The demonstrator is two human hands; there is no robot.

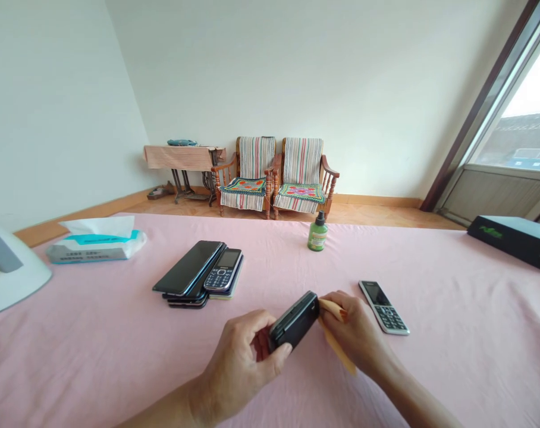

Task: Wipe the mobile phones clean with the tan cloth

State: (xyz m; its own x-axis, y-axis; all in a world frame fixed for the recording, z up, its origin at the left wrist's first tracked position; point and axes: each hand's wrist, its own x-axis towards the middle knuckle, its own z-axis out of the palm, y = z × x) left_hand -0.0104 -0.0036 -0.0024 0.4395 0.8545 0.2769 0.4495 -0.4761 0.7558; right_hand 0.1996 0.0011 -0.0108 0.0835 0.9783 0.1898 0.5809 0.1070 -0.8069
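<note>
My left hand [241, 362] grips a small black phone [294, 321], fingers and thumb wrapped round its near end, holding it tilted above the pink tablecloth [118, 356]. My right hand [357, 336] is closed on a folded yellow cloth [336, 345] and presses it against the phone's far end. A silver keypad phone [383, 307] lies flat just right of my right hand. A stack of several phones [201, 273], smartphones and a keypad one, lies to the upper left.
A green pump bottle [317, 233] stands at the table's far edge. A tissue pack [98, 241] lies far left beside a white object [9, 270]. A dark box [515, 238] sits far right. Two wooden chairs [274, 178] stand by the wall.
</note>
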